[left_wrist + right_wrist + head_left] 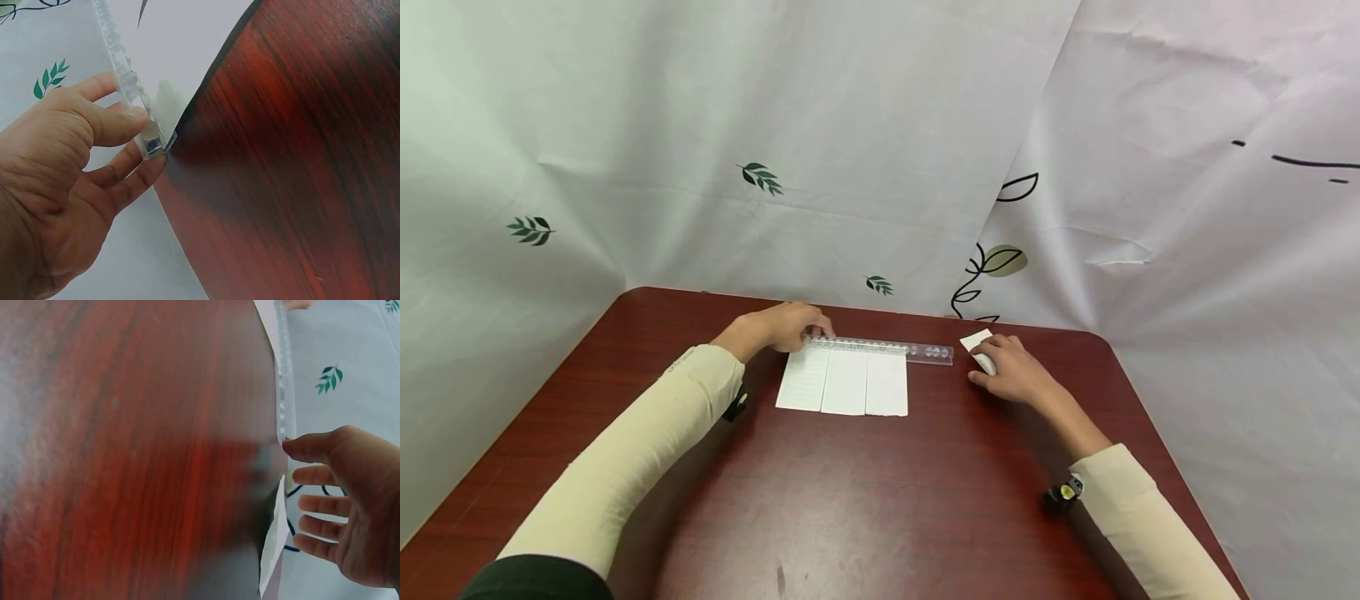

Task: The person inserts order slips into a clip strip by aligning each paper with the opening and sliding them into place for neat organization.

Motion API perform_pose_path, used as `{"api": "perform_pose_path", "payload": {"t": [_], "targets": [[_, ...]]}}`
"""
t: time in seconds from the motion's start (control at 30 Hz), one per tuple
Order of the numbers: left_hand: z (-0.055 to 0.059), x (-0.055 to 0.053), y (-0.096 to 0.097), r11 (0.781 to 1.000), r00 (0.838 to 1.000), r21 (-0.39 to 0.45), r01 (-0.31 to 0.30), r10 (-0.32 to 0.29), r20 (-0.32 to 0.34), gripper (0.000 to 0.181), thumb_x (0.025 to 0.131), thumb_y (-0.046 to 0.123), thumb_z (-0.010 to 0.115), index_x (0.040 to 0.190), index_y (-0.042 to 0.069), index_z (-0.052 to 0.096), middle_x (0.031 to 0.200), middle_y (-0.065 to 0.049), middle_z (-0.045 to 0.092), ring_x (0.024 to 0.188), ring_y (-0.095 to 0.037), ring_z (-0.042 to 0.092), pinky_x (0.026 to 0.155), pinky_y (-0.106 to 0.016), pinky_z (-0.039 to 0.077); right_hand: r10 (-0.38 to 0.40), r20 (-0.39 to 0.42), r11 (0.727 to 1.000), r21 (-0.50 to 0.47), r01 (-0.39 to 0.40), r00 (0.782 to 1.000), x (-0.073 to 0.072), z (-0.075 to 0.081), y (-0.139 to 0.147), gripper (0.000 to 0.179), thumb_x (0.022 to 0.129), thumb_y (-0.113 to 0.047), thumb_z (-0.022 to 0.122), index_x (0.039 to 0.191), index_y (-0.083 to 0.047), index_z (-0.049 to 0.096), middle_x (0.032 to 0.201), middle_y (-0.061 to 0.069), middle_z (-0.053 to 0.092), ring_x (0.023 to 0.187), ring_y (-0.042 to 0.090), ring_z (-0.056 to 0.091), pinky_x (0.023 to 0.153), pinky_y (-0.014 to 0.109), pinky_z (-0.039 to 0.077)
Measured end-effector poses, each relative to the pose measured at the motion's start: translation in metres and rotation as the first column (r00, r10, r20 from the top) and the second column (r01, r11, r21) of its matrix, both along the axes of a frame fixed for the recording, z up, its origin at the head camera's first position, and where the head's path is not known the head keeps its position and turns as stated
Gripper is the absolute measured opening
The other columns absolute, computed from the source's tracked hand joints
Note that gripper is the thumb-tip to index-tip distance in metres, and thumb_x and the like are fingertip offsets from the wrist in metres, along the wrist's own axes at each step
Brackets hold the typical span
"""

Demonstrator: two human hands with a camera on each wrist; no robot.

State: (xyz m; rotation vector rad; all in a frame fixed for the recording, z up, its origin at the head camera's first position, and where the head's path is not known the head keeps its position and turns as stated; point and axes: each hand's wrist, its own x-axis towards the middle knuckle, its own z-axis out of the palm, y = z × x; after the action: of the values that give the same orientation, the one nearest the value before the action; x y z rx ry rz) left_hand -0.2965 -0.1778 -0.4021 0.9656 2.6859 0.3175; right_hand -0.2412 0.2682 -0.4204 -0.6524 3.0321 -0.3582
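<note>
A clear plastic strip [880, 347] with a row of round bumps lies along the top edge of white paper [844, 385], which shows three side-by-side panels. At the strip's left end, my left hand [786, 325] grips it, the thumb [128, 125] on top and fingers under the edge. My right hand [1013, 371] is beyond the strip's right end, over a small white paper slip [976, 339]. In the right wrist view, its fingers [322, 505] are spread and relaxed beside the slip [274, 540], with nothing pinched between them.
The dark red wooden table [865, 500] reaches back to a pale curtain [850, 150] printed with leaves. Both forearms in cream sleeves [647, 450] rest along the table's sides, dark wrist cameras [1062, 495] beneath them.
</note>
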Motion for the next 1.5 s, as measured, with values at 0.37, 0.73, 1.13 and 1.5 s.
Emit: {"api": "perform_pose_path", "payload": {"t": [0.37,0.73,1.13,1.5], "targets": [[0.000,-0.006,0.003,1.000,0.998,0.008,0.006,-0.006,0.056,0.065,0.094,-0.021,0.042,0.136,0.014,0.078,0.122,-0.010,0.071,0.113,-0.026,0.063,0.099,-0.042,0.054,-0.055,-0.096,0.998,-0.031,0.052,0.994,-0.045,-0.047,0.054,0.057,0.098,-0.044,0.078,0.137,-0.002,0.075,0.138,0.027,0.071,0.127,0.047,0.059,0.105,0.061,0.048],[-0.001,-0.008,0.004,1.000,0.997,0.008,-0.007,0.006,0.072,0.073,0.087,-0.024,0.038,0.135,0.014,0.078,0.123,-0.011,0.071,0.113,-0.026,0.064,0.098,-0.040,0.054,-0.170,-0.002,0.985,-0.018,0.170,0.985,-0.068,-0.066,0.071,0.071,0.096,-0.049,0.080,0.140,0.006,0.069,0.131,0.032,0.073,0.128,0.060,0.061,0.108,0.072,0.050],[-0.002,-0.002,0.003,0.998,0.997,-0.010,-0.059,0.060,0.057,0.067,0.092,-0.020,0.045,0.135,0.018,0.079,0.126,-0.009,0.072,0.116,-0.027,0.064,0.103,-0.045,0.053,-0.232,0.098,0.972,-0.024,0.235,0.968,-0.097,-0.088,0.079,0.081,0.089,-0.051,0.091,0.144,0.004,0.068,0.132,0.024,0.077,0.113,0.035,0.071,0.096,0.053,0.060],[-0.002,-0.003,0.002,0.998,0.997,-0.013,-0.068,0.069,0.045,0.068,0.089,-0.020,0.048,0.134,0.020,0.080,0.124,-0.007,0.072,0.112,-0.025,0.063,0.096,-0.041,0.050,-0.277,0.123,0.956,-0.058,0.286,0.953,-0.105,-0.089,0.083,0.082,0.083,-0.049,0.096,0.143,0.002,0.071,0.132,0.022,0.079,0.111,0.036,0.073,0.090,0.048,0.061]]}}
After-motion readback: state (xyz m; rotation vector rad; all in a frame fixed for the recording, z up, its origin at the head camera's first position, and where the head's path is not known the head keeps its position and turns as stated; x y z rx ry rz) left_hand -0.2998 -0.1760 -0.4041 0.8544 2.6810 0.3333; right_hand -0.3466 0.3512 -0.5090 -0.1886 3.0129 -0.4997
